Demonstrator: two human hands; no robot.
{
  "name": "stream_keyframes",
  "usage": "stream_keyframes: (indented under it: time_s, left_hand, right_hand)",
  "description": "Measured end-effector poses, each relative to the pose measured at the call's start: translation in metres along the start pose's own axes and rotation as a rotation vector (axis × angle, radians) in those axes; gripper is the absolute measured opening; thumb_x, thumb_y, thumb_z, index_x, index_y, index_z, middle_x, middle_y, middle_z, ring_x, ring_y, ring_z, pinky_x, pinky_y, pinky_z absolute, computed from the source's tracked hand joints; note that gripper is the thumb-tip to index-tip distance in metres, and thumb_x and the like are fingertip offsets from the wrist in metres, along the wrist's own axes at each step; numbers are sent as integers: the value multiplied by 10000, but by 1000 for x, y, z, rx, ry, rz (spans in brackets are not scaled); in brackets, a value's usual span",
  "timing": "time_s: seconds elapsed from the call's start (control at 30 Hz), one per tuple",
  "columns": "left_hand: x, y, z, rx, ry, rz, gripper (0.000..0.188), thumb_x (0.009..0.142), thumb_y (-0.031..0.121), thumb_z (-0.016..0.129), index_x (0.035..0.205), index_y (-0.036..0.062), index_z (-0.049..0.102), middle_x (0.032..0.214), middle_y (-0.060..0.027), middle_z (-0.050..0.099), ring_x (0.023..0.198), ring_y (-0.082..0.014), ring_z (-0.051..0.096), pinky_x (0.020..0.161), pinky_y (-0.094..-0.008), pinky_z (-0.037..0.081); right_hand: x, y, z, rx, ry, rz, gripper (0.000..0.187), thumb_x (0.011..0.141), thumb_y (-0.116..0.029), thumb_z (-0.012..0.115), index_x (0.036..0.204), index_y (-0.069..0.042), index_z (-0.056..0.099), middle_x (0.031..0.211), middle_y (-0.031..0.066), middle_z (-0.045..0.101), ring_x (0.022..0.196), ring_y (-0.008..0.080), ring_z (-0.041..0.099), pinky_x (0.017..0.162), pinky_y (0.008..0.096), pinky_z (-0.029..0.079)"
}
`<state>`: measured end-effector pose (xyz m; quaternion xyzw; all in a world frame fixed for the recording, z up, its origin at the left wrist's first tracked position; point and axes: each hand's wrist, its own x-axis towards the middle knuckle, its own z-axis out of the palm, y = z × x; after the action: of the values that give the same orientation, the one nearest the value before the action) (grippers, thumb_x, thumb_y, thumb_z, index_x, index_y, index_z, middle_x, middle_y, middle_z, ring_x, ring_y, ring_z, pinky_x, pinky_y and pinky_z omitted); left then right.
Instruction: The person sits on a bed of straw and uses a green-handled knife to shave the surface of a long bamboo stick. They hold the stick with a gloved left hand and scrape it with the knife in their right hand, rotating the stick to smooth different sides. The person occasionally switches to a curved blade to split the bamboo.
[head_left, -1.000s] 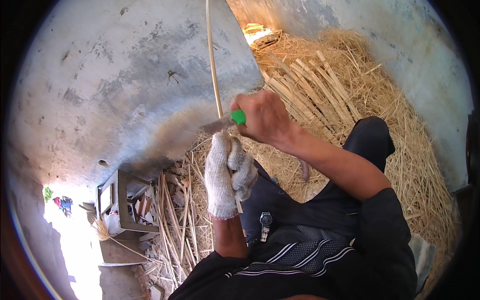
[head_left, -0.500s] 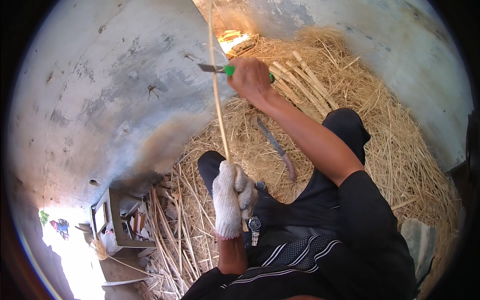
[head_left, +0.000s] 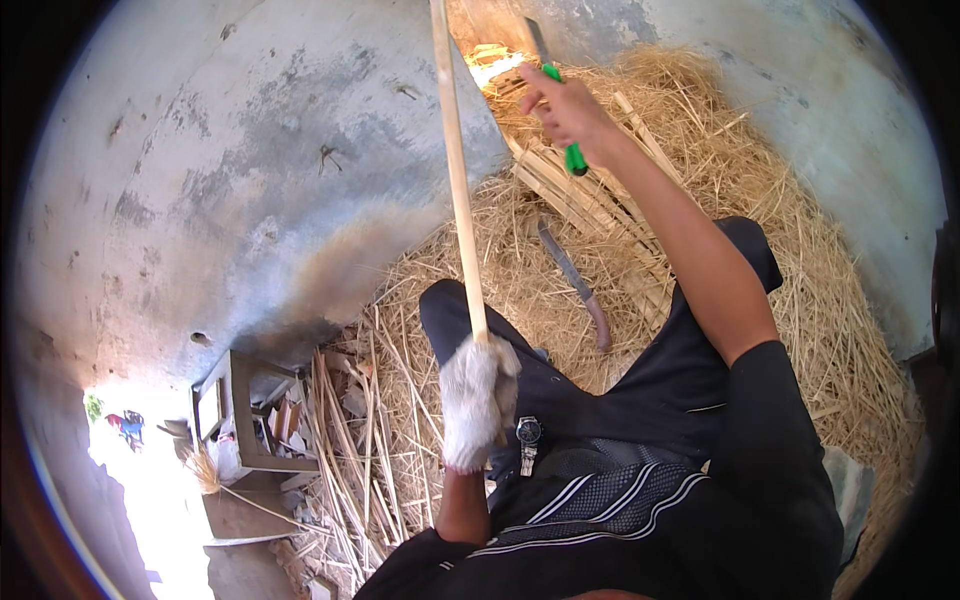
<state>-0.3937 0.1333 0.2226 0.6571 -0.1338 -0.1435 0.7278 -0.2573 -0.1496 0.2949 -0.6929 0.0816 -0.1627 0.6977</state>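
Note:
My left hand (head_left: 475,395), in a pale knitted glove, is closed round the lower end of a long, thin bamboo strip (head_left: 460,190). The strip rises away from me past the top of the picture. Off to its right, my bare right hand (head_left: 575,115) holds a green-handled knife (head_left: 576,158). Its fingers are loose and partly spread, with the handle against the palm. The dark blade points away from me, apart from the strip. Between my bent knees, a second knife (head_left: 567,265) with a brown handle lies on the shavings.
Split bamboo pieces (head_left: 565,185) lie beyond the second knife, among heaped straw-coloured shavings (head_left: 800,270). A stained wall (head_left: 250,150) rises at the left. At lower left are a wooden stool-like frame (head_left: 240,405) and long thin strips (head_left: 340,440). A wristwatch (head_left: 528,432) shows by my lap.
My right hand has swung up and right with the knife, off the strip it was touching, and its fingers have loosened. The strip now shows a broader face; my left hand still grips it.

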Motion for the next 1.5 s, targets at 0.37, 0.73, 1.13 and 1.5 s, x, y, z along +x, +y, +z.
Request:
stream_keyframes:
  time_s: [0.37,0.73,1.13,1.5]
  left_hand:
    - [-12,16,-14,-296,-132,-133,516,954,562,500,703,118,422,502,12,357,352,-71,309,268,-212,228]
    - [-49,-20,-27,-150,-141,-206,486,947,455,594,657,103,425,500,33,314,388,-77,284,367,-237,211]
    - [-70,-20,-19,-113,-51,-222,480,932,485,595,673,125,413,467,25,298,344,-96,263,329,-253,184]
    - [-45,-46,-61,504,-146,-40,595,990,520,387,629,57,484,562,-52,480,473,-161,488,454,-319,363]
  right_hand:
    - [-51,-3,48,-628,172,-830,173,810,-134,651,683,-18,636,503,150,574,447,265,598,449,385,459]
    - [-9,-4,17,-755,484,-775,342,864,-167,614,559,-36,533,423,37,451,344,150,395,339,337,315]
    - [89,12,-34,-965,564,-394,280,857,-160,507,684,-11,667,655,211,654,612,315,676,539,415,521]
    - [67,3,-3,-25,108,-243,262,937,-210,523,787,-41,656,531,23,419,453,139,370,447,326,332]
